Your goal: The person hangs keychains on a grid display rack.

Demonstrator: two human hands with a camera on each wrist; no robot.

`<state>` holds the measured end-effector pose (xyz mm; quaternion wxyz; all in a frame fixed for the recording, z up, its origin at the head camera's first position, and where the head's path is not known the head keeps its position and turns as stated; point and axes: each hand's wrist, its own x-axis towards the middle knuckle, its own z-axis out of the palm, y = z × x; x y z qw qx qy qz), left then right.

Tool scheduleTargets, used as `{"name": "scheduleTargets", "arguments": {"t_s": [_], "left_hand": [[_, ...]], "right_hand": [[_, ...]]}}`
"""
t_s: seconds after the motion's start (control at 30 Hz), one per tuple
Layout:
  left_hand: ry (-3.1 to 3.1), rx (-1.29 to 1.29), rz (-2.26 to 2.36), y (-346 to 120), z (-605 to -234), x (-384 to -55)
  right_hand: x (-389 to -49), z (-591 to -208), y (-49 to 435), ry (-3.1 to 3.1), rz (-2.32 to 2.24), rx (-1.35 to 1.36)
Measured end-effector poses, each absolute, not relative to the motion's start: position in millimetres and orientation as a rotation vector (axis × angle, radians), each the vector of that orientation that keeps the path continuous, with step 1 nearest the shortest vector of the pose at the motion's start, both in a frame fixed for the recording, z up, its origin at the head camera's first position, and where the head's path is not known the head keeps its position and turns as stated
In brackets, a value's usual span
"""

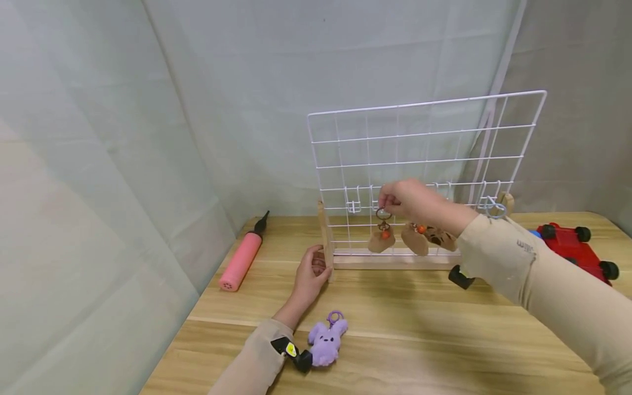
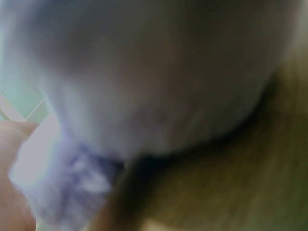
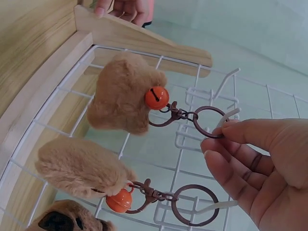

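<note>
My right hand (image 1: 410,200) pinches the metal key ring (image 3: 210,121) of a brown plush keychain (image 3: 122,94) with an orange bell. That ring is at the tip of a white hook (image 3: 230,115) on the white wire grid rack (image 1: 419,162). Beside it, a second brown plush keychain (image 3: 82,166) hangs by its ring from another hook, and a third plush (image 3: 67,219) with a dark nose is partly cut off. My left hand (image 1: 311,280) grips the rack's wooden side foot (image 1: 326,236). Blurred lilac plush (image 2: 62,178) fills much of the left wrist view.
A purple bunny keychain (image 1: 326,343) lies on the wooden table (image 1: 395,351) by my left wrist. Further left lies a pink hand pump (image 1: 242,260). At right, a red toy car (image 1: 575,249) is partly behind my right sleeve. A light-blue ring (image 1: 495,210) hangs at the grid's right.
</note>
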<state>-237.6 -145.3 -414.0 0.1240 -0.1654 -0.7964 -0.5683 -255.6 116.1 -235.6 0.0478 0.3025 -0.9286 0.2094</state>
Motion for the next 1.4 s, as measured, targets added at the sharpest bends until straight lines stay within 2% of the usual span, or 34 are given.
{"name": "scheduleTargets", "arguments": {"t_s": [0.37,0.7,1.2,1.4], "left_hand": [[-2.333,-0.490,-1.633,-145,-414,-238],[-2.312,-0.482,-1.611,-152,-445,-261],[-2.323,-0.433,-1.650,-151,-443,-259],[-2.334,-0.443,-1.653,-148,-430,-251]], "right_hand": [[-257,-237,114,-2.806,0.638,0.920],[-243,-229,119,-2.711,0.748,0.885],[-212,-240,110,-2.586,0.906,0.919],[-204,-253,102,-2.558,0.936,0.968]]}}
